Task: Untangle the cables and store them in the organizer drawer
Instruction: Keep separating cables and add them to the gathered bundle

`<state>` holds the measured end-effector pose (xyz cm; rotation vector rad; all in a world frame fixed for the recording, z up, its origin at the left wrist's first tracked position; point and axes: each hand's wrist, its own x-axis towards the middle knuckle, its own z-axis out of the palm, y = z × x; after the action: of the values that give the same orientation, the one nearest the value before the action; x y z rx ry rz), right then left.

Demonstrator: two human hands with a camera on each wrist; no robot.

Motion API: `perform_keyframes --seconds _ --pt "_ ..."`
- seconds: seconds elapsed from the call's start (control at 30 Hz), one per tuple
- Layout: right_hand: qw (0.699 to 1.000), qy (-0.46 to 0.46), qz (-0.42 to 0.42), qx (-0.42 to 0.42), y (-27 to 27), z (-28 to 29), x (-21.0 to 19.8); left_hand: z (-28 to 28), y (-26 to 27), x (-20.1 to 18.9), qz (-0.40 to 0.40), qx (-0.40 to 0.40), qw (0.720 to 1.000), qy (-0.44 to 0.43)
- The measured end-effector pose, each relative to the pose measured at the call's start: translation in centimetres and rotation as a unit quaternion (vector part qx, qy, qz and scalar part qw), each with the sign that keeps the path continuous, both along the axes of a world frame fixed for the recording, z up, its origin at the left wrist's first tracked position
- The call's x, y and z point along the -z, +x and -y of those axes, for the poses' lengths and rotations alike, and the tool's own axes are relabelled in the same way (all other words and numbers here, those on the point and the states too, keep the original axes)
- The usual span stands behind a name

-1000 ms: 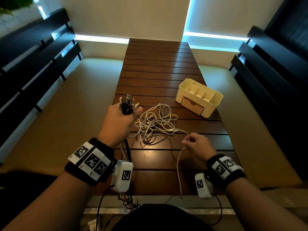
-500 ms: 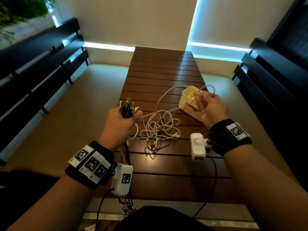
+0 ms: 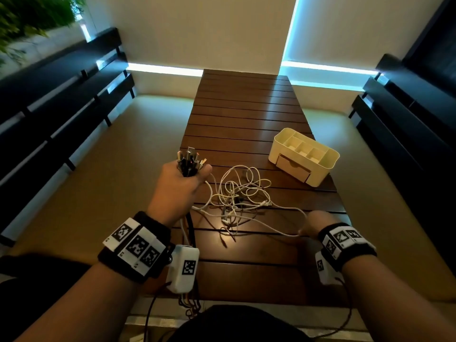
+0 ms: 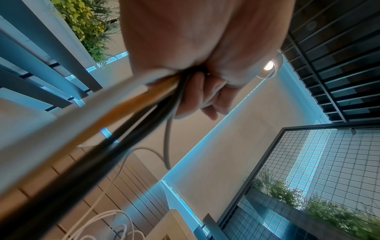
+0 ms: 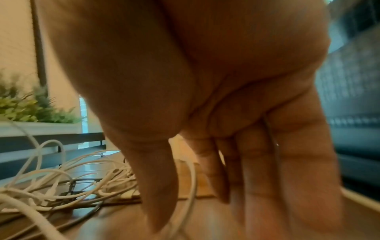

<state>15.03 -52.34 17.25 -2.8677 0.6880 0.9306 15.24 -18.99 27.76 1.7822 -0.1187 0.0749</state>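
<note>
My left hand [image 3: 177,191] grips a bundle of cable ends [image 3: 188,160] upright, with the plugs sticking out of the fist. Seen from the left wrist, black, orange and white cables [image 4: 123,113] run out below that hand [image 4: 195,48]. A tangle of white cables [image 3: 243,193] lies mid-table. The right hand [image 3: 314,222] is low at the tangle's near right, fingers pointing down. One white cable [image 5: 192,178] runs through the gap between the thumb and fingers of that hand [image 5: 226,97], with no pinch visible. The cream organizer [image 3: 323,166] stands at the right, its drawer [image 3: 292,167] closed.
The slatted wooden table [image 3: 246,107] stretches away from me. Dark slatted benches [image 3: 61,99] run along the left and the right [image 3: 407,114]. Loose cable ends hang over the near table edge [image 3: 190,304].
My right hand, raised by the organizer with a white cable half a second ago, has come down to the near right of the table. The left hand has kept its bundle in place.
</note>
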Motion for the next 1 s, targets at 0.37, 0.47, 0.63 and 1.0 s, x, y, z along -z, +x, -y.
perform_keyframes --seconds 0.37,0.47,0.63,1.0 --pt "0.835 0.434 0.258 -0.221 0.6 -12.6 -9.6 1.1 0.4 -1.0 -0.030 0.057 0.991 -0.118" --pt "0.807 0.464 0.195 -0.307 0.5 -15.0 -9.4 1.1 0.2 -1.5 -0.022 0.076 0.987 -0.136" --pt "0.821 0.450 0.201 -0.288 1.2 -14.1 -7.7 0.0 0.1 -2.6 -0.043 0.057 0.979 -0.193" --pt "0.784 0.509 0.323 -0.148 2.0 -10.2 -7.9 -0.1 1.0 -1.9 -0.055 0.021 0.994 -0.089"
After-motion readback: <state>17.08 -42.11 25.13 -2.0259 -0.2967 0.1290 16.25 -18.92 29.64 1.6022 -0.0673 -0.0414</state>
